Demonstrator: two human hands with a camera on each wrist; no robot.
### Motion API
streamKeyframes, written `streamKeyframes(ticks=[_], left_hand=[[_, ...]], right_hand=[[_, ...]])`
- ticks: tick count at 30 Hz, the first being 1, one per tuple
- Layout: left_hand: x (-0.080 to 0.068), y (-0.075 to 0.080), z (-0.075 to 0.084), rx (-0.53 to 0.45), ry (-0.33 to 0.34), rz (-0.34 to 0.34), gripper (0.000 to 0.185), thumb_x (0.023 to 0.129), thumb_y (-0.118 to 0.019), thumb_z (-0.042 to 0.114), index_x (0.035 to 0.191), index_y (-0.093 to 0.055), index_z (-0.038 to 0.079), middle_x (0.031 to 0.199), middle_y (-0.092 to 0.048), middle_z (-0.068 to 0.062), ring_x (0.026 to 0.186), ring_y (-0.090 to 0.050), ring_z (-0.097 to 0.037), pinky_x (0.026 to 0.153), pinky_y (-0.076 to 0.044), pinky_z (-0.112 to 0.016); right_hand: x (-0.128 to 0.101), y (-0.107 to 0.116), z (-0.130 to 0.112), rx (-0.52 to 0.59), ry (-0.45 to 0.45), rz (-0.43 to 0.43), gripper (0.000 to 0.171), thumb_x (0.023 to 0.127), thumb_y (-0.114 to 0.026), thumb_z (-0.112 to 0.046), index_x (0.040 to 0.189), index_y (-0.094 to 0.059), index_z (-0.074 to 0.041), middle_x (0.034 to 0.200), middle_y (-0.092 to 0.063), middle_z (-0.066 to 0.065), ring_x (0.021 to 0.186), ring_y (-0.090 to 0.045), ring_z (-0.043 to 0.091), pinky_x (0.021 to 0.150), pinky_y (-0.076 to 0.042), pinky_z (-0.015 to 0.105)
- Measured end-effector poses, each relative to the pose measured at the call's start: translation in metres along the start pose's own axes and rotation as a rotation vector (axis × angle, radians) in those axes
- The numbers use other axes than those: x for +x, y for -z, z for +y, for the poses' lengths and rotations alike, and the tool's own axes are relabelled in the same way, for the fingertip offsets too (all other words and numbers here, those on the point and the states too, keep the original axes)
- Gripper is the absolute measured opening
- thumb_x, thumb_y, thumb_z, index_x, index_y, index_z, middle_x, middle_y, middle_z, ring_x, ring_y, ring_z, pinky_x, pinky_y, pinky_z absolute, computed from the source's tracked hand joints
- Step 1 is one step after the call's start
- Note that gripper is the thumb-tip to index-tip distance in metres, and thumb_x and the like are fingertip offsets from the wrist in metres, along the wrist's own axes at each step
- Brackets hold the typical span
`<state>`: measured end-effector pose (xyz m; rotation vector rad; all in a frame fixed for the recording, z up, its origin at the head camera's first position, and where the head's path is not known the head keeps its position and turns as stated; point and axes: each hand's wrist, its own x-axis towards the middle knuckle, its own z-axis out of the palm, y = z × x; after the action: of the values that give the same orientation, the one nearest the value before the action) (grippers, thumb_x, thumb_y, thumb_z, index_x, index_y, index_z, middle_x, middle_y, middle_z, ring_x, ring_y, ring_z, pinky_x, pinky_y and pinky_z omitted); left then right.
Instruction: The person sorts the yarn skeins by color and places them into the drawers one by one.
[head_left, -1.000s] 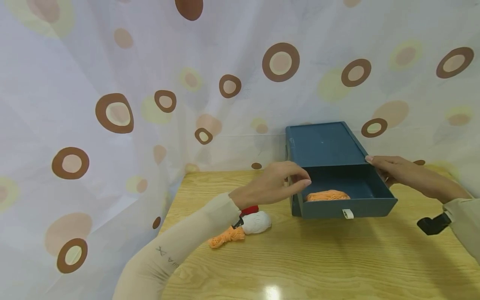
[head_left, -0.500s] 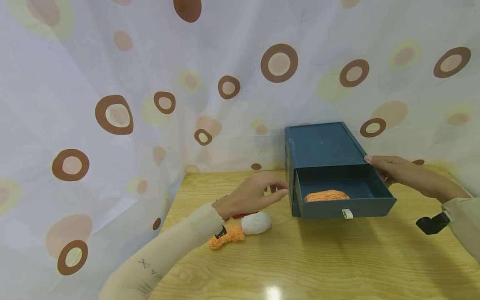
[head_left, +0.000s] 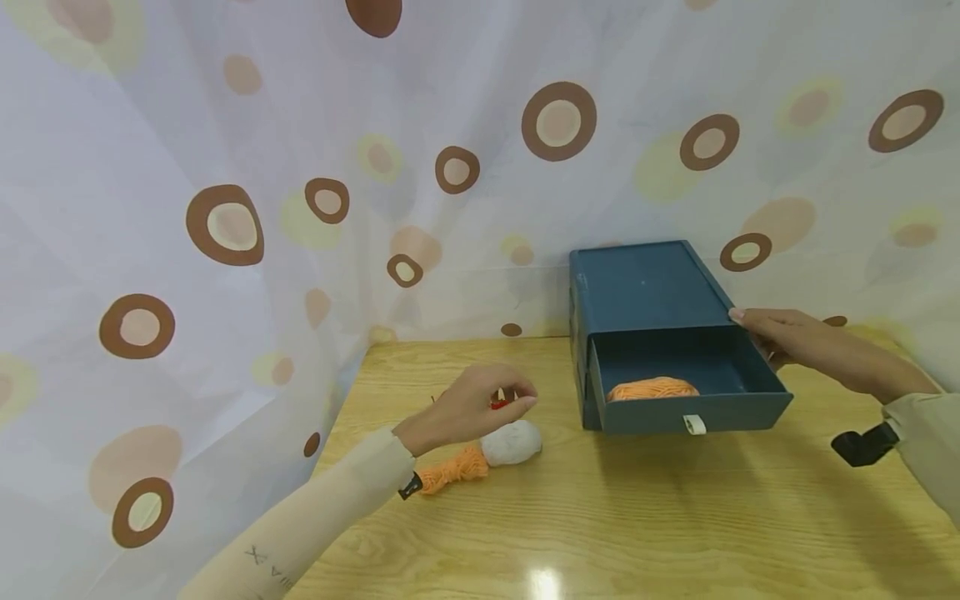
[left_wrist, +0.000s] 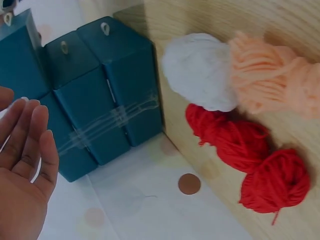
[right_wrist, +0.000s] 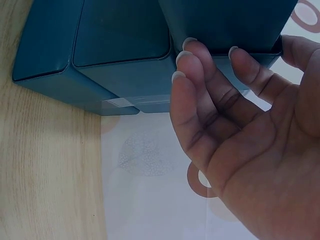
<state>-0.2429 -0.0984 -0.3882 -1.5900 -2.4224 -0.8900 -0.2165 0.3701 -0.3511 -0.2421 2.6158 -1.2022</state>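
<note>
A dark blue drawer box stands at the back of the wooden table, its drawer pulled out. An orange yarn skein lies inside the drawer. My right hand grips the box's right front corner; the right wrist view shows its fingers curled on the box. My left hand hovers with relaxed fingers just above red yarn, holding nothing. White yarn and orange yarn lie beside it. The left wrist view shows the bare palm, red yarn and white yarn.
A white curtain with brown rings hangs close behind and to the left of the table. A white pull tab sits on the drawer front. A black wrist mount shows at my right sleeve.
My left hand has drawn back from the drawer's left edge, down and to the left, to above the loose yarn. The right hand and the box have stayed put.
</note>
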Motion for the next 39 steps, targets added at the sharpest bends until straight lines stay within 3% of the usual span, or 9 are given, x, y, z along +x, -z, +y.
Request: streamKeyframes(ticks=[4,10,17,22,27,33,39], left_hand=[[-0.014,-0.002,-0.006,-0.016,0.053,0.001,0.014,0.103,-0.065,0.023,0.111,-0.075,0.015,0.102,-0.071,0.008,0.083,-0.059,-0.001,0.067,-0.052,-0.027],[-0.035,-0.008,-0.015,-0.017,0.154,-0.033,0.017,0.104,-0.065,0.026,0.111,-0.075,0.014,0.102,-0.071,0.011,0.081,-0.059,-0.002,0.068,-0.051,-0.025],[-0.055,-0.015,-0.022,-0.064,0.257,-0.055,0.018,0.103,-0.066,0.027,0.11,-0.075,0.013,0.101,-0.069,0.015,0.089,-0.062,-0.003,0.078,-0.055,-0.029],[-0.068,-0.018,-0.027,-0.081,0.327,-0.046,0.017,0.102,-0.067,0.025,0.11,-0.076,0.013,0.099,-0.068,0.017,0.088,-0.062,-0.004,0.078,-0.053,-0.028],[-0.082,-0.021,-0.034,-0.062,0.352,-0.025,0.014,0.101,-0.069,0.021,0.108,-0.077,0.013,0.096,-0.069,0.017,0.084,-0.06,-0.006,0.073,-0.051,-0.028],[-0.099,-0.027,-0.041,-0.01,0.363,-0.022,0.012,0.1,-0.071,0.025,0.106,-0.076,0.016,0.101,-0.068,0.013,0.092,-0.06,-0.013,0.082,-0.052,-0.032],[-0.111,-0.03,-0.047,0.049,0.364,-0.032,0.025,0.097,-0.074,0.031,0.115,-0.073,0.013,0.112,-0.067,0.005,0.104,-0.056,-0.02,0.089,-0.051,-0.036]], right_hand=[[0.0,0.0,0.0,0.001,0.0,0.007,0.053,0.114,-0.029,-0.043,0.124,-0.044,0.007,0.087,-0.048,0.013,0.077,-0.055,0.023,0.07,-0.051,0.036],[0.001,-0.001,0.003,0.018,-0.014,0.012,0.051,0.113,-0.031,-0.045,0.107,-0.046,0.003,0.086,-0.047,0.012,0.075,-0.053,0.024,0.069,-0.05,0.037],[-0.001,0.0,0.005,0.009,-0.008,0.021,0.049,0.114,-0.03,-0.043,0.108,-0.046,0.003,0.087,-0.045,0.012,0.075,-0.052,0.022,0.068,-0.049,0.036],[0.001,0.0,0.004,-0.003,-0.011,0.019,0.05,0.113,-0.03,-0.045,0.107,-0.046,0.002,0.087,-0.045,0.012,0.076,-0.052,0.023,0.069,-0.049,0.037],[0.003,-0.001,0.004,0.007,-0.028,0.014,0.051,0.113,-0.03,-0.046,0.111,-0.046,0.003,0.086,-0.046,0.011,0.076,-0.052,0.022,0.069,-0.049,0.036],[0.004,-0.001,0.005,0.011,-0.01,0.01,0.054,0.114,-0.029,-0.044,0.127,-0.04,0.007,0.088,-0.047,0.011,0.077,-0.053,0.021,0.07,-0.05,0.035],[0.004,-0.001,0.006,0.008,-0.016,0.022,0.052,0.113,-0.03,-0.046,0.115,-0.044,0.004,0.087,-0.046,0.011,0.075,-0.051,0.021,0.068,-0.048,0.036]])
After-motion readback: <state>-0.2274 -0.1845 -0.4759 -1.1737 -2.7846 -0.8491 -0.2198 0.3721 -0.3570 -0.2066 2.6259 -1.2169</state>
